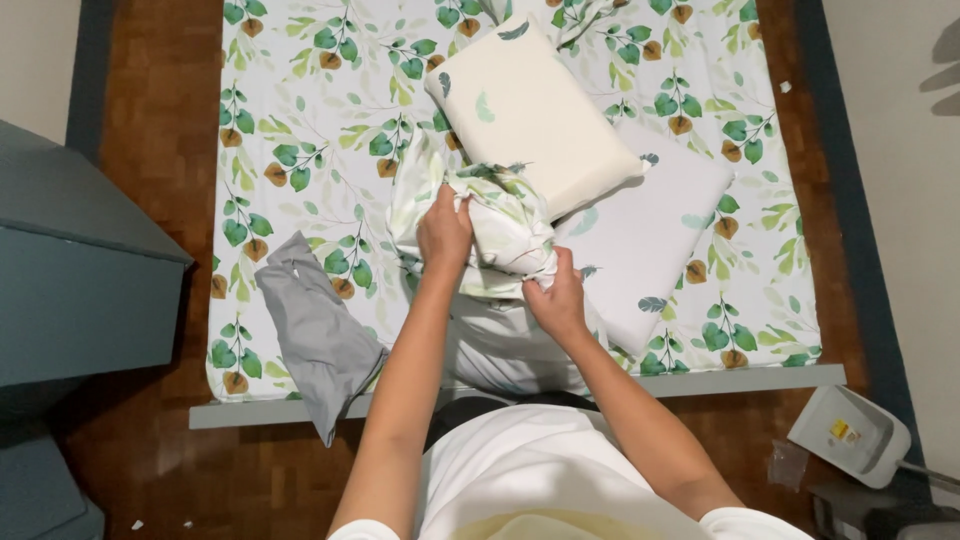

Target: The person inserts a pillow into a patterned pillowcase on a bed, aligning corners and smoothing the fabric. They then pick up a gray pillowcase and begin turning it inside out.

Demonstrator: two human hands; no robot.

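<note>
A cream pillow (530, 110) lies slanted on the leaf-print mattress sheet (300, 130). Its near end sits inside a bunched white and green leaf-print pillowcase (505, 215). My left hand (444, 232) grips the pillowcase's left side from above. At the lower right edge of the case, my right hand (558, 300) pinches the cloth. A second white pillow (655, 235) lies flat under and to the right of the cream one.
A crumpled grey cloth (320, 335) hangs over the mattress's near left edge. A dark teal cabinet (80, 270) stands on the left. A white device (850, 435) with a cable sits on the wooden floor (150, 120) at the lower right.
</note>
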